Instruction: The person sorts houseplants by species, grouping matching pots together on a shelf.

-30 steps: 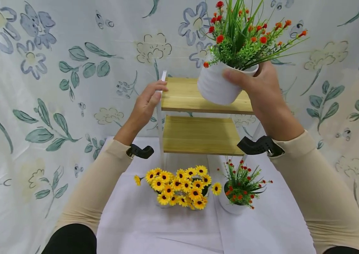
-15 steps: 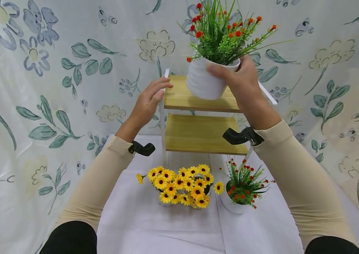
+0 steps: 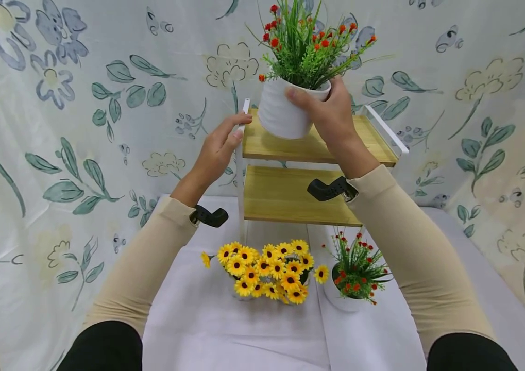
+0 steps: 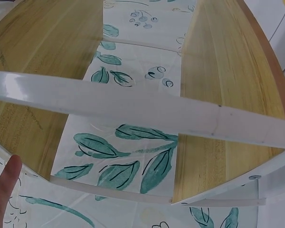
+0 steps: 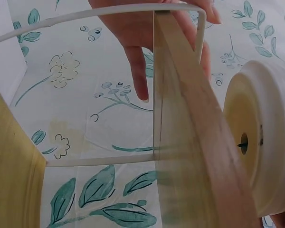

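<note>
My right hand (image 3: 330,116) grips a white ribbed flowerpot (image 3: 283,111) by its rim, the thumb on the near side. Green grass and small red flowers (image 3: 308,51) fill this pot. It hangs slightly tilted over the top board (image 3: 271,141) of a two-tier wooden shelf rack. In the right wrist view, the pot's underside (image 5: 235,137) with its drain hole is apart from the board. My left hand (image 3: 218,147) holds the rack's white left frame (image 3: 240,180) at the top, its fingers over the board and its thumb hanging below in the right wrist view.
On the white tablecloth (image 3: 271,340), yellow sunflower-like blooms (image 3: 267,270) stand in front of the rack. To their right is another white pot (image 3: 341,301) of red flowers. The lower board (image 3: 290,196) sits beneath the top one. A floral cloth (image 3: 104,129) hangs behind.
My right hand has carried the flowerpot left over the top board, uncovering the rack's right end. The left hand has stayed at the frame.
</note>
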The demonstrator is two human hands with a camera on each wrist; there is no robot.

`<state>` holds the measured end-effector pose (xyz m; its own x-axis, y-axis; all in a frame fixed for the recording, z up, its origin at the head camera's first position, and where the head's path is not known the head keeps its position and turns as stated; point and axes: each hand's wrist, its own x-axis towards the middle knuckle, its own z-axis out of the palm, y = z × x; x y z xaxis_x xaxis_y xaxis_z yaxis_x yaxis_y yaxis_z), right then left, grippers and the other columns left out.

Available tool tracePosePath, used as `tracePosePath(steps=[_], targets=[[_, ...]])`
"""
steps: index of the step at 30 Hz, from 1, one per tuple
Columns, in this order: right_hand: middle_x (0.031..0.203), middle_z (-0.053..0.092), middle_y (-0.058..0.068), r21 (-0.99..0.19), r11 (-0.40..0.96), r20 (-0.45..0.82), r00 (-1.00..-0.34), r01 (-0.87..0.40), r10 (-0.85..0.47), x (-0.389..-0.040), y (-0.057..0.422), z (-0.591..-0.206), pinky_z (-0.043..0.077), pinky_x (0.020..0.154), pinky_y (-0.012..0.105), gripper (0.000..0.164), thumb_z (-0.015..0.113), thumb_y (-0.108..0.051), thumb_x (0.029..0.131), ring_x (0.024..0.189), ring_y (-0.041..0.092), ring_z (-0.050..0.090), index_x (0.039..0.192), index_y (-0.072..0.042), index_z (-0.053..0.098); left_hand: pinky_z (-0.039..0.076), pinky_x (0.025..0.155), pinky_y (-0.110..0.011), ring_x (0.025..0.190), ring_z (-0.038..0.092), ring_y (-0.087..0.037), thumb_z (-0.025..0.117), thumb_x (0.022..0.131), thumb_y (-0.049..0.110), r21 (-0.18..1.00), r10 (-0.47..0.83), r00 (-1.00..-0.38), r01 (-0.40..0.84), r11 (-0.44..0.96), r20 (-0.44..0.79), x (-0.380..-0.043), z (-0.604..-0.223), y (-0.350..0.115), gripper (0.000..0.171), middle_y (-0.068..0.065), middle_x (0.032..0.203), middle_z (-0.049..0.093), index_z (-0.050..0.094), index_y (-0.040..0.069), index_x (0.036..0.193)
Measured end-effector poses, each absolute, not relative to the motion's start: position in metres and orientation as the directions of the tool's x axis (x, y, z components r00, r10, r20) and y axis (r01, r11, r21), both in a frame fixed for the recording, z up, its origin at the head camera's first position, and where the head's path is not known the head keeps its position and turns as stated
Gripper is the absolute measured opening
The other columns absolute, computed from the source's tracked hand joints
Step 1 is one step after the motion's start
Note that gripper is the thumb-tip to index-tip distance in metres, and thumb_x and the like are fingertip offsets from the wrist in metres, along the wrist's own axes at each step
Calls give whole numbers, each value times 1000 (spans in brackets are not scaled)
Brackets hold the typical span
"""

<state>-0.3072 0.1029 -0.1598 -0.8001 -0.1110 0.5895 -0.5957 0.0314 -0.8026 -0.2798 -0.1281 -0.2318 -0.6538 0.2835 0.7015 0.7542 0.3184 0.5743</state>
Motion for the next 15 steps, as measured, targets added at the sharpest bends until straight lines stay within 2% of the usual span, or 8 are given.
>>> tracePosePath(steps=[3, 9, 15], targets=[[121, 54, 7, -781, 39, 617, -781, -623, -100, -314, 100, -161, 47, 94, 34, 71, 78, -31, 72, 109, 21, 56, 130, -11, 41, 23, 112, -28, 143, 28, -17, 35, 98, 20, 570, 288, -647, 761, 310, 706, -280, -230, -128, 43, -15, 150, 38, 47, -2, 133], [127, 54, 6, -764, 52, 637, -764, -644, -107, -323, 96, -166, 47, 95, 34, 75, 76, -32, 74, 113, 20, 55, 136, -13, 39, 24, 112, -27, 143, 28, -24, 35, 99, 19, 567, 288, -641, 766, 303, 711, -286, -233, -128, 42, -13, 149, 41, 49, -2, 131], [127, 53, 6, -770, 80, 624, -773, -634, -118, -325, 95, -173, 46, 96, 33, 74, 75, -34, 74, 113, 19, 55, 135, -13, 39, 22, 113, -28, 143, 27, -14, 33, 99, 27, 544, 281, -622, 780, 309, 731, -312, -251, -133, 43, -1, 149, 41, 49, 8, 135]])
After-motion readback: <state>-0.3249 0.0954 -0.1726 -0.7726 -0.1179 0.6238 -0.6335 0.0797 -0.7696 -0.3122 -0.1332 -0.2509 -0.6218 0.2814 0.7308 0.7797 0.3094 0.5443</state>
